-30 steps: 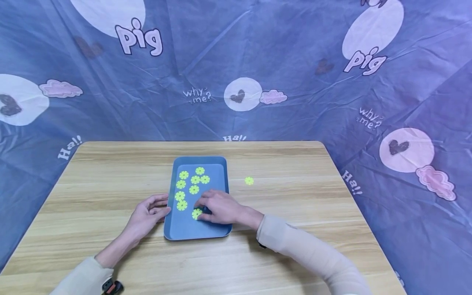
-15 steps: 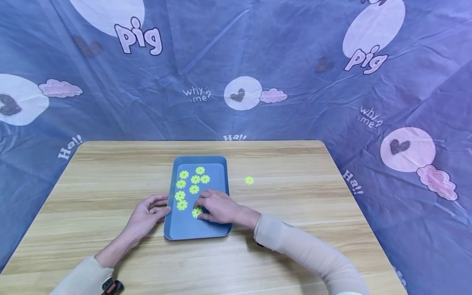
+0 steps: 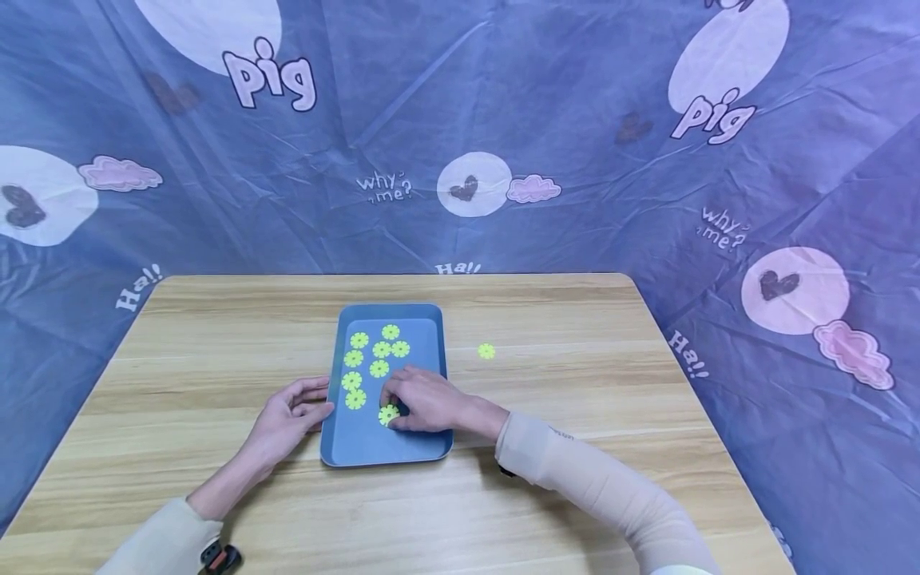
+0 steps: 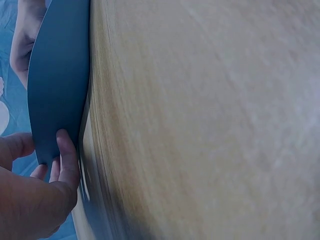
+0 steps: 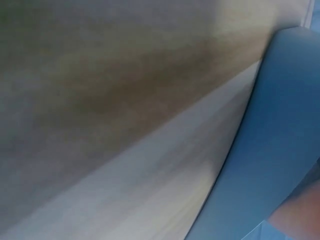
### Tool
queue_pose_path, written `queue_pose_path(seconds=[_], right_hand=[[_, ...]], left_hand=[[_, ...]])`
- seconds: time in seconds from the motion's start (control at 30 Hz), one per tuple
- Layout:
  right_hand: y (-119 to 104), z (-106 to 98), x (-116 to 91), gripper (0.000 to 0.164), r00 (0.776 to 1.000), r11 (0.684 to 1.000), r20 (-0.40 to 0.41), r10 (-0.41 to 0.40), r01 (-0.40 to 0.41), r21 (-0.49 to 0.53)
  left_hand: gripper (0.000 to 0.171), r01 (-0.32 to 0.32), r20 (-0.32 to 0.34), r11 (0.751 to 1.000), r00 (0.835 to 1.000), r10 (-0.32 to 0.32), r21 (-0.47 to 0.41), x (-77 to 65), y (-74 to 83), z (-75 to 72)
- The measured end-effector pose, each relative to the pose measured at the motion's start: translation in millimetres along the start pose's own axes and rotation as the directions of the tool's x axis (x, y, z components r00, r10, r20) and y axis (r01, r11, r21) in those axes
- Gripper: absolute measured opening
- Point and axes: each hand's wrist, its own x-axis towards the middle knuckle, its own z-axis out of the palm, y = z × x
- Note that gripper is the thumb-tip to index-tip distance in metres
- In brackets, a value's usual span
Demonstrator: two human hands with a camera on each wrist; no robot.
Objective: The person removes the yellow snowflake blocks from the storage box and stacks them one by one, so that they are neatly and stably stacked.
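A blue rectangular tray (image 3: 357,443) lies on the wooden table, with several yellow-green snowflake discs (image 3: 378,368) spread over its floor. My left hand (image 3: 283,422) holds the tray's left side. In the left wrist view its thumb reaches over the rim while the fingers (image 4: 67,155) press the outer wall. Over the tray's right side, my right hand (image 3: 431,403) reaches in, thumb and index finger pinching one snowflake disc (image 3: 388,415) near the middle. Its other fingers are hidden beneath the hand. The right wrist view catches just the tray's outer wall (image 5: 270,130) and a blurred bit of hand.
One loose snowflake disc (image 3: 486,351) lies on the table (image 3: 575,375) to the right of the tray. Behind the table hangs a blue printed cloth (image 3: 589,216), which also runs down both sides.
My right hand and the pinched snowflake disc have shifted very slightly to the right within the tray. The left hand keeps its hold, and the other discs stay put.
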Motion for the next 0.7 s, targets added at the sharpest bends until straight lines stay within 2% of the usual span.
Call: queue_pose_path(seconds=[0.37, 0.7], right_hand=[[2, -2, -6, 0.025, 0.999, 0.999, -0.043, 0.009, -0.007, 0.048], [7, -5, -11, 0.013, 0.992, 0.996, -0.123, -0.002, 0.013, 0.089]], left_hand=[[0.057, -0.004, 0.003, 1.0, 1.0, 0.004, 0.009, -0.7, 1.0, -0.5], [0.057, -0.008, 0.009, 1.0, 1.0, 0.008, 0.0, 2.5, 1.1, -2.6]])
